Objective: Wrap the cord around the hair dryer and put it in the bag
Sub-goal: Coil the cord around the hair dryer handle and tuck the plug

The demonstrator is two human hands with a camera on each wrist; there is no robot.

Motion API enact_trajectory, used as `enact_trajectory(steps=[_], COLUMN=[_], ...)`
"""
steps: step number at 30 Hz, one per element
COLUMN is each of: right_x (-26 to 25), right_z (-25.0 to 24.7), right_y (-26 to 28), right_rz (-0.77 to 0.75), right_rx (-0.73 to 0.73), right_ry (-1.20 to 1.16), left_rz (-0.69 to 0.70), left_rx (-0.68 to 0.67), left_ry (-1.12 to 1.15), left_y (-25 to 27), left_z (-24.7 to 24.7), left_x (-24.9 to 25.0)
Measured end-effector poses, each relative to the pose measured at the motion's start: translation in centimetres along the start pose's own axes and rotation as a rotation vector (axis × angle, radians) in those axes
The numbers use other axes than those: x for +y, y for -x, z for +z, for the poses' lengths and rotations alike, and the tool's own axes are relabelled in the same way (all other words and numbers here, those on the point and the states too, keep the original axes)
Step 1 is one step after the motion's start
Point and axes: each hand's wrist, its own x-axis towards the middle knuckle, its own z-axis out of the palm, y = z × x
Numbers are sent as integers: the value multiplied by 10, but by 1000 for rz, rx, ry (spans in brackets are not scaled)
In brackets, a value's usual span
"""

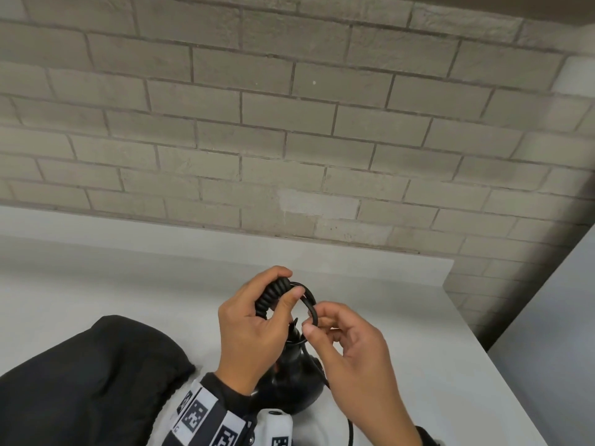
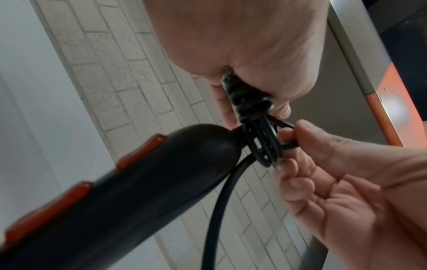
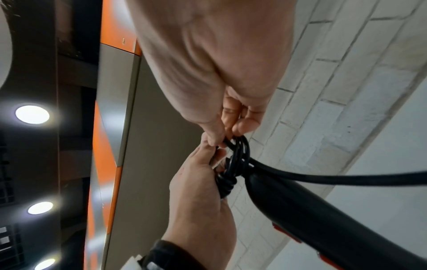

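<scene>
A black hair dryer (image 1: 289, 381) stands on the white table (image 1: 402, 317) with its handle (image 2: 138, 182) pointing up between both hands; the handle carries red-orange buttons. My left hand (image 1: 286, 284) grips the coiled part of the black cord (image 1: 273, 296) above the handle's end. My right hand (image 1: 314, 320) pinches a loop of the cord (image 2: 263, 146) between thumb and fingers. Several loops bunch at the handle's end (image 3: 240, 155), and a straight length of cord (image 3: 323, 177) trails away. The black bag (image 1: 80, 381) lies on the table to the left, its opening not visible.
A grey brick wall (image 1: 289, 123) runs along the table's far edge. A pale panel (image 1: 547, 317) stands past the table's right edge. Bare table surface lies beyond and to the right of the hands.
</scene>
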Motion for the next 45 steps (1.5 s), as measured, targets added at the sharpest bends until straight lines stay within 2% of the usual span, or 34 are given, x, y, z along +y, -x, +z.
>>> enact_trajectory(steps=[4, 6, 9, 12, 14, 16, 18, 20, 24, 26, 28, 30, 33, 36, 39, 43, 45], right_x=[1, 0, -6, -18, -23, -25, -22, -14, 8, 28, 44, 57, 72, 71, 66, 65, 66], right_z=[-6, -11, -23, -40, -50, -58, -61, -60, -54, -47, -37, -28, -24, -29, -38, -43, -41], right_y=[-1, -3, -11, -20, -25, -27, -26, -22, -7, 2, 11, 21, 31, 34, 30, 25, 21], right_rz=[-6, 19, 108, 291, 454, 656, 745, 668, 342, 226, 174, 185, 290, 386, 463, 526, 523], right_rx=[-3, -65, -152, -274, -331, -350, -347, -341, -398, -338, -283, -222, -90, 68, 139, 124, 192], right_ry=[88, 127, 50, -209, -525, -881, -1038, -946, -642, -574, -582, -636, -787, -1013, -1159, -1111, -1009], left_rz=[107, 157, 175, 181, 211, 253, 277, 260, 201, 143, 85, 69, 65, 36, -20, -171, -267], left_rx=[-14, -17, -16, -25, -38, -48, -59, -63, -35, -1, 25, 25, 0, -18, -28, 5, 26], left_ry=[-53, -96, -122, -115, -118, -151, -188, -185, -140, -128, -120, -132, -136, -128, -124, -45, 18], left_y=[-2, -4, -5, -5, -5, -8, -10, -13, -12, -11, -10, -10, -12, -11, -6, 0, 5], left_z=[7, 9, 10, 9, 9, 10, 11, 12, 11, 10, 8, 5, 1, 0, 0, 1, 1], left_x=[3, 3, 1, 0, -1, 0, 1, 0, 0, 0, 0, -2, 0, 1, 2, 4, 6])
